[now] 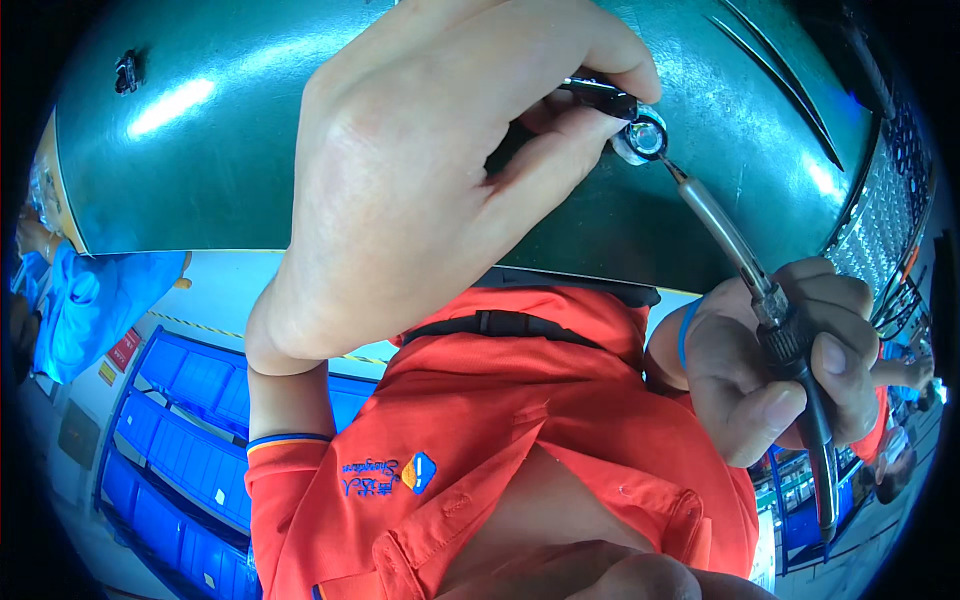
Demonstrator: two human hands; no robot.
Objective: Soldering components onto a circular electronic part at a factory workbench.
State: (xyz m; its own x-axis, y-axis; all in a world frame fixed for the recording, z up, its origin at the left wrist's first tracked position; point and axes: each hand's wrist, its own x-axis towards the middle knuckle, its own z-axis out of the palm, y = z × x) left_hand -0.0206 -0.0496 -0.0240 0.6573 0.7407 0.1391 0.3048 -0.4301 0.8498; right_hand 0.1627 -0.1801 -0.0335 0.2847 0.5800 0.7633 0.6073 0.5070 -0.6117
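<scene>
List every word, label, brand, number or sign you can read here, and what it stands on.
Red cloth shirt: blue embroidered lettering beside an orange-and-blue emblem; wording not copied here.
Red rectangular sign and smaller yellowish sign: too small and blurred to read.
White label on a blue bin: too small to read.
Black-handled metal soldering iron: no lettering visible.

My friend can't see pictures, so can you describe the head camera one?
A left hand pinches a small black part with a round end; the right hand holds a soldering iron, its tip at that end. Below is a green table.
</scene>
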